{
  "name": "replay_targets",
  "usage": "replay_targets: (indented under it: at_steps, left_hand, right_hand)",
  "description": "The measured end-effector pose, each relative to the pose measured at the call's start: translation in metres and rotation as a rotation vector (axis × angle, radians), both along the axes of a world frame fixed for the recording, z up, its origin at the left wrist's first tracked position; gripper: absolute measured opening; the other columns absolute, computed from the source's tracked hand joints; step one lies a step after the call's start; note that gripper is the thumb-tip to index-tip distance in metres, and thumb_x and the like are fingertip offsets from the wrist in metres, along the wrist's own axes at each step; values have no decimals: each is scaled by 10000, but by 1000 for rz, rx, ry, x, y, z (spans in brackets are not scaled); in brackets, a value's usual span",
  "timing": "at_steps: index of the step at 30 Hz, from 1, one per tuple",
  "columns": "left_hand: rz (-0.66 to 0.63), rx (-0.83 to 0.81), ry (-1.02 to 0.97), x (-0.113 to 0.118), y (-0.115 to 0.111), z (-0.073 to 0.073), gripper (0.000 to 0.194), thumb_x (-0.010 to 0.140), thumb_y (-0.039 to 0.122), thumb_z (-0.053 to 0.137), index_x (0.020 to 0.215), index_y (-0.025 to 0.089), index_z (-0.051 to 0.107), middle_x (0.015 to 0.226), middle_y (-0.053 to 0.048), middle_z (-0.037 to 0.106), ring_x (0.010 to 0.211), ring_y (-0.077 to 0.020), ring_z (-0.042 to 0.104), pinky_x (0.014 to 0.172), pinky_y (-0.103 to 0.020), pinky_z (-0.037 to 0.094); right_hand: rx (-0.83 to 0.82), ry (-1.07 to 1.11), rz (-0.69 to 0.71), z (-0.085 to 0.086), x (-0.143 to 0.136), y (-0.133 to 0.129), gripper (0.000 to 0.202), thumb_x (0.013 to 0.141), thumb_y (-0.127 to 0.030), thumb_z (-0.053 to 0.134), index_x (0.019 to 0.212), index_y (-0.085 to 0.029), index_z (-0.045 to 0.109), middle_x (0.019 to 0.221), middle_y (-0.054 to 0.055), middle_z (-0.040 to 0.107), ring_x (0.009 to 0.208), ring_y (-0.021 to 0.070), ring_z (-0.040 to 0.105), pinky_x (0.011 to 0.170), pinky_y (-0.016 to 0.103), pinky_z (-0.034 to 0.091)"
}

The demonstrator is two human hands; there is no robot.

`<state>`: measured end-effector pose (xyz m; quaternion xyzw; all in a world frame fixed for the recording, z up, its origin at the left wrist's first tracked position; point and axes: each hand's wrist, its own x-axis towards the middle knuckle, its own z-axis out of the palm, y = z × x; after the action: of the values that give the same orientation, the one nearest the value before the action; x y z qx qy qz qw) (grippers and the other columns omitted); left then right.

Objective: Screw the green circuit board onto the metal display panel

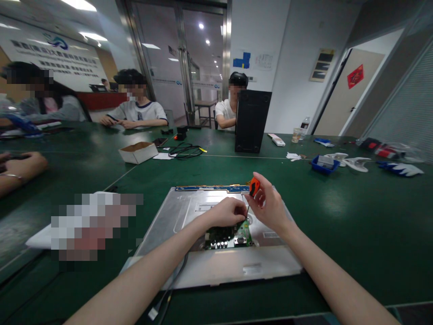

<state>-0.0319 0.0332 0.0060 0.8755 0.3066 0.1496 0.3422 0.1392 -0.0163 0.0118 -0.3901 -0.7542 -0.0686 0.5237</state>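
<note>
A flat metal display panel [199,266] lies on the green table in front of me, with a blue circuit strip [206,189] along its far edge. On its middle sits a green circuit board [244,232]. My right hand [270,205] grips a screwdriver [254,186] by its orange and black handle, its thin shaft pointing down to the board's far right corner. My left hand [230,212] is closed, fingertips pinched beside the screwdriver's tip; what they hold, if anything, is hidden. A grey cable [181,271] with a white plug hangs over the panel's near left edge.
Left of the panel lies a blurred white packet [40,234]. Beyond are an open cardboard box [138,152], a coiled black cable [184,151] and a black computer case [253,122]. A blue tray [324,164] stands at right. Several people sit around the table.
</note>
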Motion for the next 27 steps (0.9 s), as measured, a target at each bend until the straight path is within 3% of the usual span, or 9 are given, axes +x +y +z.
replay_targets:
  at_steps: [12,21,27]
  left_hand:
    - [-17,-21,-2,-1,0,1,109,723,94,623,782,137,704,728,-10,692,686,-164,611,660,-234,438]
    - [-9,-25,-18,0,0,-1,82,711,94,610,722,148,670,685,6,655,651,-147,586,635,-222,427]
    - [-11,-26,-9,0,0,0,100,710,107,610,752,143,692,693,0,671,651,-153,590,639,-230,428]
  right_hand:
    - [-5,-3,15,3,-1,-2,588,922,-165,530,1474,-249,345,702,-45,599,513,115,577,469,193,457]
    - [-9,34,-31,-3,-1,1,529,915,-265,620,1406,-245,425,661,-74,544,470,94,504,453,183,419]
    - [5,5,29,2,-1,-2,608,900,-168,539,1469,-239,340,702,-53,574,524,116,567,477,197,456]
